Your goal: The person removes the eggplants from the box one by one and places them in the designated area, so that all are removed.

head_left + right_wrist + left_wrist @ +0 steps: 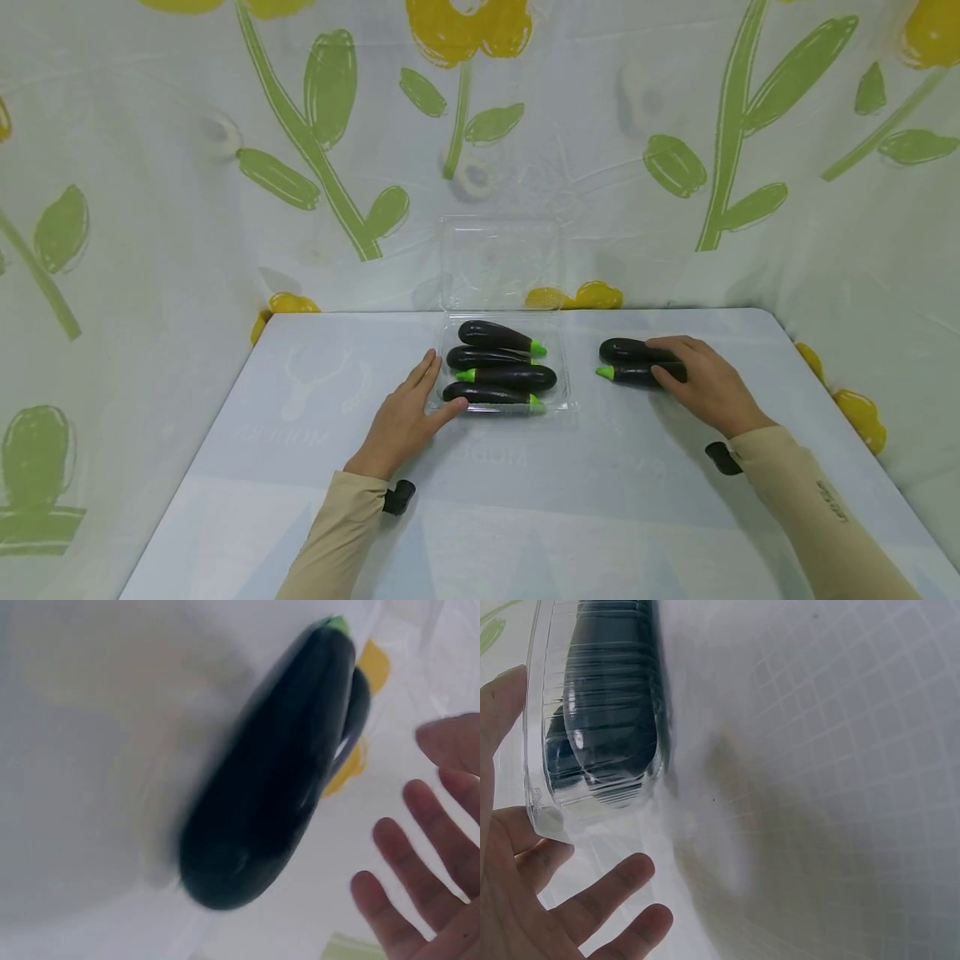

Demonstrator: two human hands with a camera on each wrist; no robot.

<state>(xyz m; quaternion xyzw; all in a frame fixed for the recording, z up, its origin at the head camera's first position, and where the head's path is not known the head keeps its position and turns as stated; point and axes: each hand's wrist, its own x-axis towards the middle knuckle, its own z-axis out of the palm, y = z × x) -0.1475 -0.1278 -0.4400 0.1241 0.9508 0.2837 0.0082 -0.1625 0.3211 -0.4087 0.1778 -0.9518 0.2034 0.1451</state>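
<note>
A clear plastic clamshell box [567, 392] stands near the table's back edge, lid [501, 262] raised behind it. Several dark eggplants [517, 377] with green stem ends lie crosswise inside. My left hand [401, 427] rests at the box's front left corner, thumb by the front rim and fingers along the left side. To the right, two eggplants lie side by side on the table, a far one [624, 349] and a near one [633, 375]. My right hand [708, 385] reaches over their right ends. In the right wrist view, its spread fingers [424, 874] are apart from the nearer eggplant [262, 772].
The white table [517, 500] has faint printed patterns. A pale curtain [585, 100] with green leaves and yellow flowers hangs close behind the table and along both sides.
</note>
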